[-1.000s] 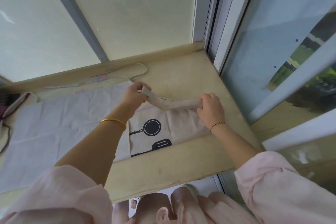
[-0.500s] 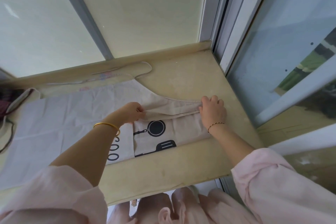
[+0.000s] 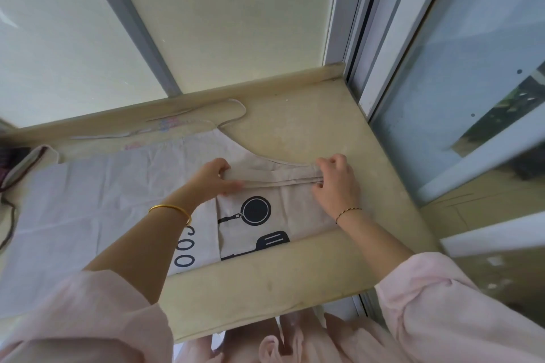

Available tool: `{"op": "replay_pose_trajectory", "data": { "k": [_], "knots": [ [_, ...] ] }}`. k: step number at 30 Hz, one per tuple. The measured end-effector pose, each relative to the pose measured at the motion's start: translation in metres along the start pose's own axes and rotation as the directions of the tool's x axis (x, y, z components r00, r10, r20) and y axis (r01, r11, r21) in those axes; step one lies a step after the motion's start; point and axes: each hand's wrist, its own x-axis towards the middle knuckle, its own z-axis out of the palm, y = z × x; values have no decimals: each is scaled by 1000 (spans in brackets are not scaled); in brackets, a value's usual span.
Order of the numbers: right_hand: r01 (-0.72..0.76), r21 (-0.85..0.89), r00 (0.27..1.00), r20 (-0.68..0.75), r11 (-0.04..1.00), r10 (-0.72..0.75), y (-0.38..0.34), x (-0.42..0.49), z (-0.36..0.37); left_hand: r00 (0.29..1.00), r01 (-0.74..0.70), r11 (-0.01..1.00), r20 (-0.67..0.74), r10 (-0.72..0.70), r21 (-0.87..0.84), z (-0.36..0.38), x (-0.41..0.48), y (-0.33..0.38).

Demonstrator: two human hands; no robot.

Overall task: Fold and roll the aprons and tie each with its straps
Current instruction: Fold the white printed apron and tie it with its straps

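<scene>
On the beige ledge (image 3: 265, 283): fingers curled onto a fold.
I see the left hand (image 3: 213, 178) and right hand (image 3: 336, 183) each pinching one end of the narrow folded band across the apron (image 3: 88, 200), which lies flat, pan print (image 3: 256, 210) just below the band; its strap (image 3: 244, 111) loops by the wall.

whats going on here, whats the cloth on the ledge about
A person is folding a beige apron spread on a pale ledge beside a window. Both hands work a narrow fold at the apron's right end: the left grip pinches one end of the fold and the right grip holds the other with curled fingers. The rest of the apron lies flat to the left. A strap loops loose along the back of the ledge. Nothing is rolled or tied yet.
</scene>
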Motion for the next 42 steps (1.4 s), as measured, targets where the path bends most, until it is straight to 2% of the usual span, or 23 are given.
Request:
{"op": "replay_pose_trajectory", "data": {
  "k": [3, 5, 9, 11, 14, 16, 18, 21, 26, 31, 37, 42],
  "knots": [
    [-12, 5, 1000, -10, 1000, 12, 2, 4, -1, 997, 61, 973, 64, -48, -222, -1, -1, 5],
    [-21, 19, 1000, -18, 1000, 22, 5, 5, 0, 998, 64, 962, 33, -57, -264, -1, 0, 4],
    [-52, 45, 998, -32, 998, 54, 6, 5, 4, 997, 12, 999, -75, -8, 47, 3, 6, -4],
    [-62, 39, 997, -37, 997, 63, 6, 3, 6, 994, 8, 992, -109, 6, 127, 7, 6, -6],
    [-102, 75, 993, -46, 992, 106, 2, 2, 5, 989, 36, 993, -145, -20, 108, 1, 9, -12],
    [-112, 114, 987, -104, 987, 124, -9, 3, 2, 977, 58, 997, -211, -45, 56, -12, 13, -22],
    [-64, 155, 982, -167, 986, 90, -35, 10, 1, 952, 95, 994, -296, -75, 54, -35, 19, -40],
    [72, 221, 983, -181, 973, -32, -88, 26, 1, 937, 163, 979, -331, -115, 120, -71, 26, -69],
    [226, 129, 973, 16, 966, -229, -180, 60, 22, 947, 157, 940, -315, -56, 303, -119, 34, -110],
    [403, -94, 889, 276, 910, -365, -240, 97, 55, 977, 119, 860, -215, -11, 497, -155, 41, -141],
    [450, -351, 861, 416, 821, -294, -264, 125, 68, 993, 80, 816, -114, -18, 573, -181, 58, -168],
    [441, -401, 851, 472, 803, -231, -276, 137, 65, 999, 36, 813, -31, -23, 581, -191, 70, -170]
  ]
}}
